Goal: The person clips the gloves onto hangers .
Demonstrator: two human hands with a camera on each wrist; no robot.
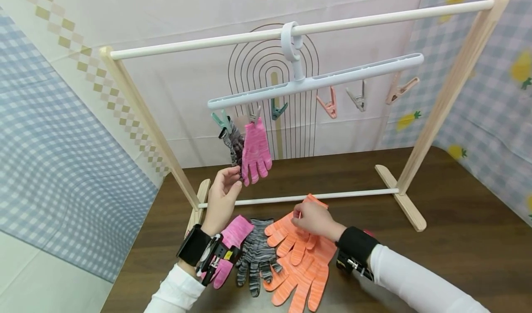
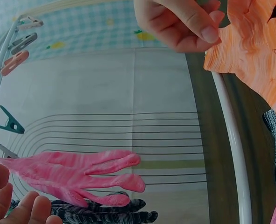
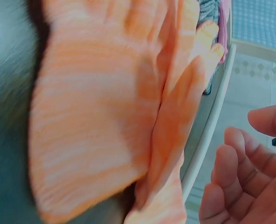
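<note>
My left hand (image 1: 222,196) is raised with loosely bent fingers, its fingertips right at the lower end of a hanging black-and-grey knit glove (image 1: 234,142). A mint clip (image 1: 223,121) holds that glove. Beside it a pink glove (image 1: 256,149) hangs from a grey clip (image 1: 253,114). My right hand (image 1: 316,219) hovers over two orange gloves (image 1: 305,271), which overlap on the table. Its thumb and fingers (image 3: 226,158) are relaxed and apart in the right wrist view, with nothing between them. In the left wrist view, the orange cuff (image 2: 220,53) shows just beyond this hand.
A white hanger (image 1: 316,83) hangs on the wooden-ended rack's top bar (image 1: 374,19). Bare clips on it include a teal one (image 1: 277,110) and a pink one (image 1: 328,104). Another pink glove (image 1: 237,231) and a grey one (image 1: 255,248) lie on the dark table (image 1: 457,239).
</note>
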